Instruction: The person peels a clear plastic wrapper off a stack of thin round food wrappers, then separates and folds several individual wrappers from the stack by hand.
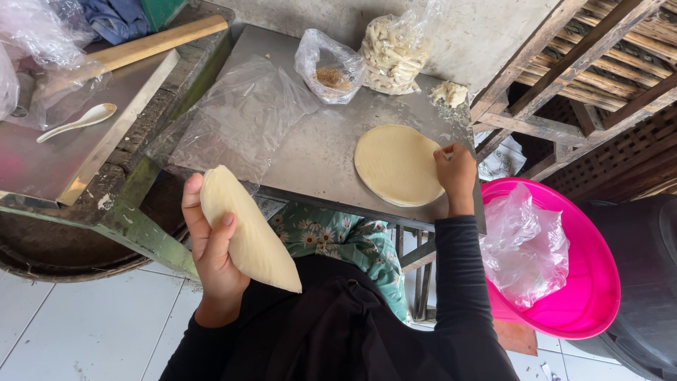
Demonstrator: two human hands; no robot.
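On the grey metal bench (317,152) lie a crumpled clear plastic sheet (240,120), a clear bag of brown crumbs (330,67) and a clear bag of pale strips (395,49); a bright pink plastic basin (585,282) stands at the right. The left hand (211,247) is closed around a folded pale dough round (250,233), held off the bench. The right hand (455,173) pinches the right edge of a flat round pale dough sheet (396,164) lying on the bench.
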